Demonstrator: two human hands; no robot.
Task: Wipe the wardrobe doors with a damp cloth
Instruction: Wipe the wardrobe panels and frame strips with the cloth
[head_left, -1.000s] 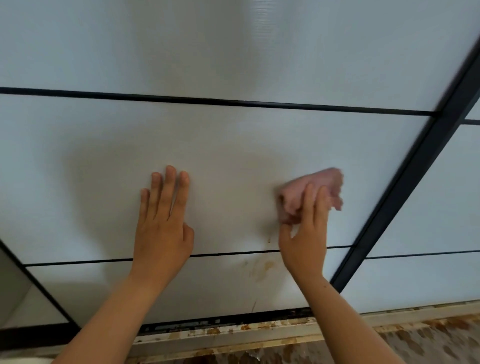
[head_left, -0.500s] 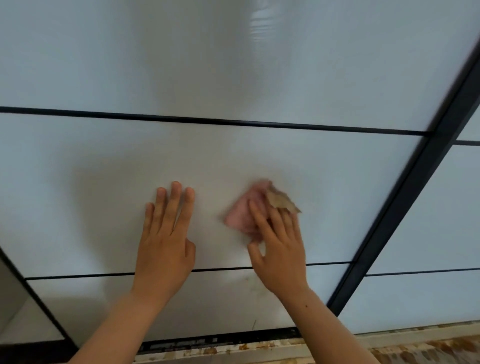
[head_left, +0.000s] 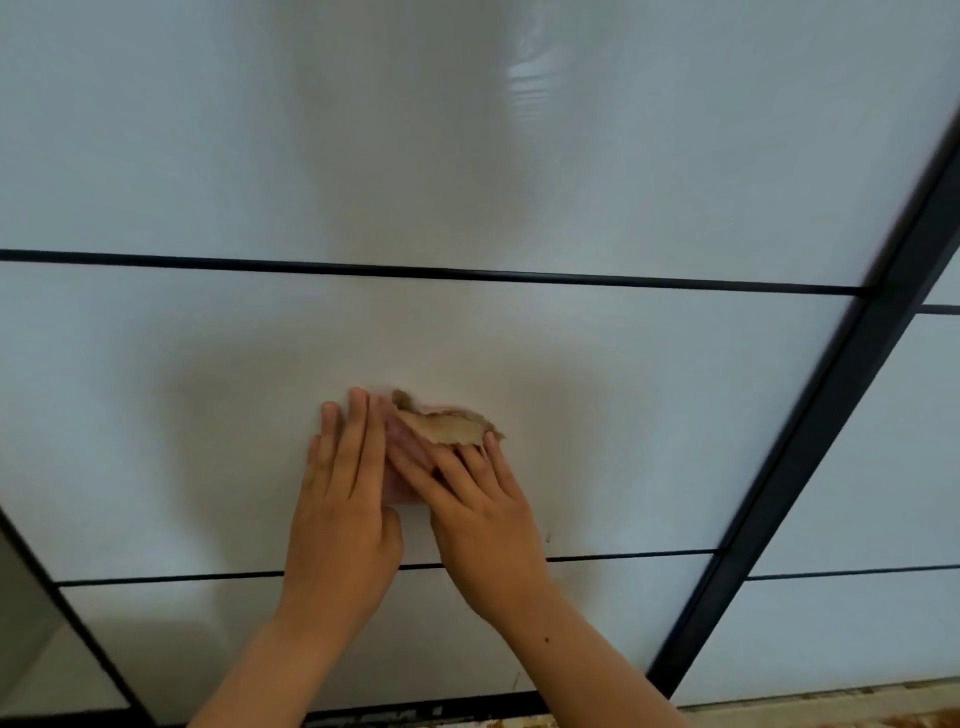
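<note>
Right hand (head_left: 478, 499) flat, fingers spread, pressed cloth (head_left: 447, 428) onto door (head_left: 623, 415), guess for scrubbing pressure. Left hand (head_left: 343, 493) flat beside it, gripping nothing, probably bracing door.

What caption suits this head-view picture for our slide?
Right hand presses a cloth on the white wardrobe door, left hand flat beside it.

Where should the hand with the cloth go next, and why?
Probably slide the right hand and its pink cloth rightward: the cloth is squeezed against the left hand, flat on the wardrobe door, and bare door surface lies toward the black frame.
</note>
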